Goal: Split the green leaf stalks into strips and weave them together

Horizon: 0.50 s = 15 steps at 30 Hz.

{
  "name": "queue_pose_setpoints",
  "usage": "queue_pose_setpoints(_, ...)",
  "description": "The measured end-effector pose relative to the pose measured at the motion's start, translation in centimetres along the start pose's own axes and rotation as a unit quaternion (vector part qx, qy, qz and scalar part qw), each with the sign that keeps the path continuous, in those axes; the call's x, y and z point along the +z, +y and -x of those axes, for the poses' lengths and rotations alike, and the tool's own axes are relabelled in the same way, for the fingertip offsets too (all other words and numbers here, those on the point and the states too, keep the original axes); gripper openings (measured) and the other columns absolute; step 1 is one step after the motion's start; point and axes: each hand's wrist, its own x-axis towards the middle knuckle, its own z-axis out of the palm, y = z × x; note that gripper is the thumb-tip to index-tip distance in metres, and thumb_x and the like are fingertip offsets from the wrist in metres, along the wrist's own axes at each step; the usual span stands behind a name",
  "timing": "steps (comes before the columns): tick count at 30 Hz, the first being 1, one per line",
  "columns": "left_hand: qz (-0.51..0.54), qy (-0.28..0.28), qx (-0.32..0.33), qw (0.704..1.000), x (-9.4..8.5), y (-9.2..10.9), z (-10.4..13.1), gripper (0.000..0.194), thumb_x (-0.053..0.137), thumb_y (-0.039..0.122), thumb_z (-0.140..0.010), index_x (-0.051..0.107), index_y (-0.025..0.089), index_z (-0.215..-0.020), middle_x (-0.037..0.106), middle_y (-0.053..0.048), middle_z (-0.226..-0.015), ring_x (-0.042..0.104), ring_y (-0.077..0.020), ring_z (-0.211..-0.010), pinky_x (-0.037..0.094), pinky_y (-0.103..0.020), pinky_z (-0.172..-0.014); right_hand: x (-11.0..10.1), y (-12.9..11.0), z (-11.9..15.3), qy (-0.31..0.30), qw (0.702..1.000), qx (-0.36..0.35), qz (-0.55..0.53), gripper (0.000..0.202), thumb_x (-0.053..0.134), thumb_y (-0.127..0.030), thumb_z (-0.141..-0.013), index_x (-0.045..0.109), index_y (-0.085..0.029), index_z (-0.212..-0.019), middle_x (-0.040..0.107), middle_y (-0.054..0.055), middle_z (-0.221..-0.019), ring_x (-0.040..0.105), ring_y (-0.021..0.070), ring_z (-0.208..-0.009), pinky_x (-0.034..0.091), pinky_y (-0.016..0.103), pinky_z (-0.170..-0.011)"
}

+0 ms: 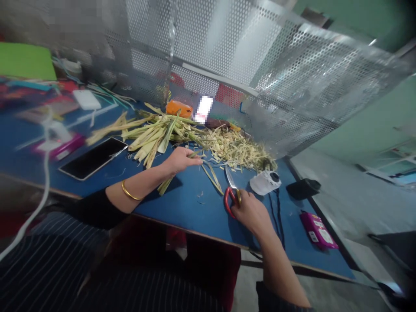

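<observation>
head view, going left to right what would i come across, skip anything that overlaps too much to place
Bright green panel, dark-screened phone, left hand, red-handled scissors, white roll-like object, purple packet near the table's right edge.

The strips (212,178), pale yellow-green, pass through the left hand (182,160), narrow ends splaying out past the fingertips and broader ends showing below the wrist. The scissors (229,203), red-handled with silver blades that look closed, sit in the right hand (250,210), pointing away from the person, apart from the strips.
</observation>
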Motion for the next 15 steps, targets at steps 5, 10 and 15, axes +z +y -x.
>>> queue_pose_setpoints(5, 0.024, 0.012, 0.020, 0.999, -0.1, 0.9, -0.8, 0.020, 0.074, 0.032, -0.062, 0.070, 0.014, -0.069, 0.058, -0.002, -0.059, 0.043, -0.0102, -0.054, 0.032, -0.027, -0.054, 0.4, 2.5, -2.1, -0.002, 0.987, 0.007, -0.162, 0.066, 0.057, -0.027, -0.072, 0.047, -0.010, -0.135, 0.067, 0.013, -0.102, 0.065, 0.0241, -0.087, 0.044, 0.031, -0.073)
queue_pose_setpoints(10, -0.026, 0.056, 0.112, 0.992, -0.1, 2.8, -2.2, 0.021, 0.071, 0.033, -0.067, 0.069, 0.012, -0.065, 0.055, 0.000, -0.057, 0.045, -0.0105, -0.056, 0.033, -0.027, -0.057, 1.4, 4.8, -2.6, 0.037, 0.879, 0.051, -0.472, 0.062, 0.068, -0.036, -0.065, 0.058, -0.012, -0.122, 0.061, 0.000, -0.071, 0.053, 0.0145, -0.056, 0.041, 0.028, -0.053)
queue_pose_setpoints(15, -0.003, 0.126, 0.125, 0.984, 0.6, 2.5, -3.8, 0.025, 0.070, 0.034, -0.067, 0.073, 0.011, -0.075, 0.061, -0.001, -0.064, 0.050, -0.0115, -0.062, 0.037, -0.025, -0.063, 0.4, 1.8, -1.3, 0.043, 0.684, -0.025, -0.728, 0.052, 0.068, -0.030, -0.072, 0.055, -0.022, -0.121, 0.043, -0.008, -0.060, 0.036, 0.0071, -0.045, 0.029, 0.023, -0.045)
